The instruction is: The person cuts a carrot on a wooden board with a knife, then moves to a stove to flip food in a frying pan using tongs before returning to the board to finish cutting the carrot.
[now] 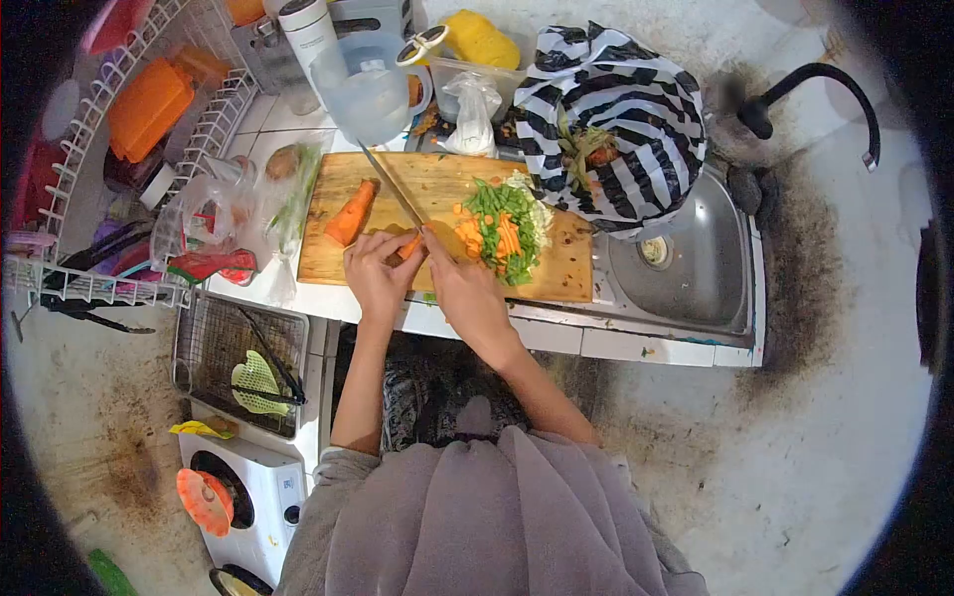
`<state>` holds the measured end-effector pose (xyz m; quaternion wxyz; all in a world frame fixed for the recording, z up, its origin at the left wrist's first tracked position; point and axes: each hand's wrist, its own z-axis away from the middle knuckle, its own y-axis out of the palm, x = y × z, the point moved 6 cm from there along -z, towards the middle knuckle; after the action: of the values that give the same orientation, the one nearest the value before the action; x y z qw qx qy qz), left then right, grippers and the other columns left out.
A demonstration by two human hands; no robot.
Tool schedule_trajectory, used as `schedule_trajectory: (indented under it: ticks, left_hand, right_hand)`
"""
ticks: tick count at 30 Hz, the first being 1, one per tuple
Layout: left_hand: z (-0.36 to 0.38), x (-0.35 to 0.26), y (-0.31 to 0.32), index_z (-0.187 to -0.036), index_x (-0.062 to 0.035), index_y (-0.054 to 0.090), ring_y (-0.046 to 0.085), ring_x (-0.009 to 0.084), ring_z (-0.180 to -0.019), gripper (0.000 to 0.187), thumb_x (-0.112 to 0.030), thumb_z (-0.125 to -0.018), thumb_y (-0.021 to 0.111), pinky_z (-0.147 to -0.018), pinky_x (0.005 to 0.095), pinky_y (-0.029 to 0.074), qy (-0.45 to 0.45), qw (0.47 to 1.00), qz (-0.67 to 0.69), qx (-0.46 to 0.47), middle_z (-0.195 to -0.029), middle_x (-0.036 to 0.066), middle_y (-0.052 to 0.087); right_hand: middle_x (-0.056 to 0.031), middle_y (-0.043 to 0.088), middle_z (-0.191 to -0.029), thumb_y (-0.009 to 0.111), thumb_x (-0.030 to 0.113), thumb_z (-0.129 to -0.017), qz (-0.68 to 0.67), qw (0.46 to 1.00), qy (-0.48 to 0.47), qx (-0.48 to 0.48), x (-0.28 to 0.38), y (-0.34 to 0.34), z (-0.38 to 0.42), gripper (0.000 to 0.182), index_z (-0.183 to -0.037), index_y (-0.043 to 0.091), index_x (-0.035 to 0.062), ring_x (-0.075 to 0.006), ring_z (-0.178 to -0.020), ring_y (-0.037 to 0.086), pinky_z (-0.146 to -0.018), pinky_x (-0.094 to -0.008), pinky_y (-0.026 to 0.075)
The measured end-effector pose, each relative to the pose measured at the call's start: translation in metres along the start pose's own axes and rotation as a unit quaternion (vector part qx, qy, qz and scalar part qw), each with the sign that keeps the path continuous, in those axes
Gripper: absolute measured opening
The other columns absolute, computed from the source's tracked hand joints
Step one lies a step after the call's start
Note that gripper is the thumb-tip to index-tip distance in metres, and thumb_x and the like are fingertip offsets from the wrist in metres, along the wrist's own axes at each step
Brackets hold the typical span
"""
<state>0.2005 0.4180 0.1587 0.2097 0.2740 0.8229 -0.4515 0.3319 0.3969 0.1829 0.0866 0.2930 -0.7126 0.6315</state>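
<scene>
The right hand (467,298) is gripping the knife (394,188), its blade pointing away from the body, while the left hand (376,276) is pinching a carrot piece (408,247) on the cutting board (333,269), close beside the blade. Clean slicing is calling for left fingertips curled back and short, even strokes. Farther out, the larger carrot (351,213) is lying left of the blade, the chopped vegetables (502,233) sitting to its right; both are best kept outside its path.

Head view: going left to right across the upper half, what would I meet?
Orange container → large carrot piece → knife → chopped vegetables → sink → black faucet.
</scene>
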Motion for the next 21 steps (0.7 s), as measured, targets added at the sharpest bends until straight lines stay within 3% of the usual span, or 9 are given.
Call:
schedule_trajectory:
  ticks: [5,11,13,16,17,19,21]
  left_hand:
    - [-0.001,-0.002,0.001,-0.085,-0.0127,0.076,0.057,0.0187,-0.074,0.02,-0.024,-0.068,0.078,-0.07,0.0328,0.038,-0.007,1.0,-0.007,0.0,-0.073,0.0,0.064]
    - [0.0,-0.001,0.0,-0.084,-0.0136,0.076,0.057,0.0169,-0.073,0.019,-0.026,-0.07,0.078,-0.071,0.0329,0.037,0.011,0.999,-0.022,-0.024,-0.071,-0.002,0.063]
    - [-0.002,-0.011,-0.005,-0.082,-0.0074,0.075,0.059,0.0192,-0.062,0.019,-0.017,-0.067,0.08,-0.061,0.0317,0.043,0.062,0.997,-0.023,-0.051,-0.066,0.003,0.063]
    - [-0.003,-0.011,-0.006,-0.083,-0.0081,0.075,0.056,0.0179,-0.06,0.019,-0.017,-0.067,0.08,-0.061,0.0317,0.043,0.044,0.998,-0.017,-0.039,-0.066,0.003,0.062]
    - [-0.002,-0.011,-0.005,-0.083,-0.0081,0.075,0.056,0.0179,-0.06,0.019,-0.017,-0.067,0.08,-0.061,0.0317,0.043,0.045,0.998,-0.017,-0.039,-0.066,0.003,0.062]
    - [0.0,-0.002,-0.001,-0.085,-0.0141,0.076,0.057,0.0162,-0.075,0.018,-0.025,-0.071,0.078,-0.07,0.032,0.037,-0.014,1.0,-0.008,0.0,-0.073,-0.002,0.064]
    - [0.001,-0.002,0.0,-0.085,-0.0139,0.076,0.057,0.0163,-0.075,0.018,-0.025,-0.071,0.078,-0.07,0.0321,0.037,-0.015,1.0,-0.015,0.001,-0.073,-0.002,0.064]
  right_hand:
    - [-0.0164,0.064,-0.067,0.051,0.015,-0.089,0.016,1.0,-0.003,0.007,-0.005,-0.002,0.005,0.043,-0.131,0.049,0.0074,-0.0316,-0.058,0.065,-0.055,-0.0433,0.052]
    - [-0.0237,0.065,-0.088,0.045,0.019,-0.095,-0.109,0.99,0.071,0.057,-0.024,-0.022,0.03,0.041,-0.136,0.043,0.0115,-0.0415,-0.078,0.063,-0.072,-0.0496,0.05]
    - [-0.0254,0.064,-0.094,0.042,0.022,-0.098,-0.164,0.978,0.107,0.072,-0.025,-0.03,0.035,0.042,-0.138,0.039,0.0138,-0.0442,-0.083,0.061,-0.077,-0.0507,0.048]
    - [-0.0254,0.064,-0.093,0.041,0.023,-0.098,-0.158,0.987,0.025,0.019,-0.025,-0.028,0.038,0.043,-0.139,0.038,0.0146,-0.0434,-0.084,0.061,-0.077,-0.0499,0.048]
    - [-0.0254,0.064,-0.093,0.041,0.023,-0.098,-0.158,0.987,0.025,0.018,-0.027,-0.026,0.039,0.043,-0.139,0.038,0.0146,-0.0434,-0.084,0.061,-0.077,-0.0499,0.048]
    - [-0.026,0.063,-0.089,0.042,0.023,-0.098,-0.175,0.982,0.051,0.048,-0.027,-0.021,0.04,0.042,-0.139,0.039,0.015,-0.0428,-0.083,0.062,-0.077,-0.0506,0.047]
    - [-0.0265,0.063,-0.087,0.042,0.023,-0.098,-0.176,0.982,0.05,0.05,-0.026,-0.017,0.04,0.042,-0.139,0.04,0.015,-0.0426,-0.082,0.062,-0.076,-0.0507,0.047]
